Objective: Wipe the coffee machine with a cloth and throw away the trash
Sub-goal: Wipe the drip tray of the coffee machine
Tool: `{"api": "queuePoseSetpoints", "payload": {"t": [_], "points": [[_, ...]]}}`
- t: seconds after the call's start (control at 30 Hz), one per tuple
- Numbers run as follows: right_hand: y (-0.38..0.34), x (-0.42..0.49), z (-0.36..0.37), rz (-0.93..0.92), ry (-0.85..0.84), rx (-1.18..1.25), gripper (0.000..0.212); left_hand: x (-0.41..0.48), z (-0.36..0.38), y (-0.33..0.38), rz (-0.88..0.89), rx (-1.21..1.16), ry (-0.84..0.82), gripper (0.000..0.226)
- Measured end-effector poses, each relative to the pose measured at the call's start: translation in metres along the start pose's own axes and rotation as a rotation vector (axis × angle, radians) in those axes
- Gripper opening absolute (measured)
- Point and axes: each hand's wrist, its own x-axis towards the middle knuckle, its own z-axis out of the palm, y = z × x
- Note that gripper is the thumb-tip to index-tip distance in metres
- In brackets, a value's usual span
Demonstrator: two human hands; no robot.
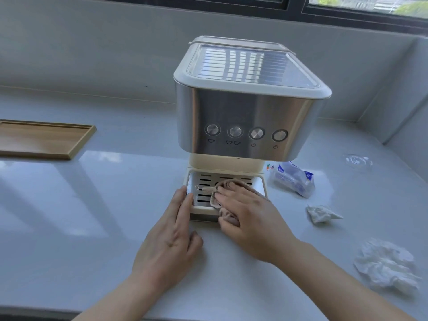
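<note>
Now our right hand (pixel 251 218) presses flat and open on the cloth (pixel 228 215) over the coffee machine (pixel 245 107) drip tray (pixel 196 188); our left hand (pixel 172 237), open and empty, steadies the tray edge.

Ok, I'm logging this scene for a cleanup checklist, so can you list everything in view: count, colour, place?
coffee machine: one, steel and cream, centre of the counter
drip tray: one, silver slotted grate in a cream frame, at the machine's base
cloth: one, beige, on the drip tray under the right hand
wooden tray: one, light wood, far left on the counter
plastic packet: one, clear with blue print, right of the machine's base
crumpled tissue: one, white, right of the drip tray
crumpled wrapper: one, whitish, near right edge
counter: one, pale grey
window: dark frame, along the top
left hand: flat against the drip tray's left edge
right hand: pressing the cloth
</note>
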Motion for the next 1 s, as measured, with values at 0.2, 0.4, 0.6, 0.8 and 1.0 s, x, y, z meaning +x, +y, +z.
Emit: {"api": "queuePoseSetpoints", "payload": {"t": [0.2, 0.4, 0.6, 0.8, 1.0], "points": [[0.016, 0.029, -0.011, 0.171, 0.013, 0.023, 0.012, 0.000, -0.002, 0.006, -0.047, -0.017, 0.024, 0.074], [-0.006, 0.026, 0.007, -0.003, -0.052, -0.026, 0.044, 0.000, -0.003, 0.005, -0.057, 0.008, -0.004, 0.075], [0.009, 0.022, 0.004, 0.159, 0.095, -0.005, 0.034, 0.001, -0.003, 0.007, -0.076, -0.010, 0.008, 0.071], [0.016, 0.019, 0.000, 0.023, -0.093, 0.048, 0.045, 0.000, -0.002, 0.003, -0.039, 0.006, 0.018, 0.067], [0.004, 0.024, 0.007, 0.151, 0.077, 0.017, 0.036, 0.000, 0.000, 0.004, -0.027, 0.043, 0.040, 0.067]]}}
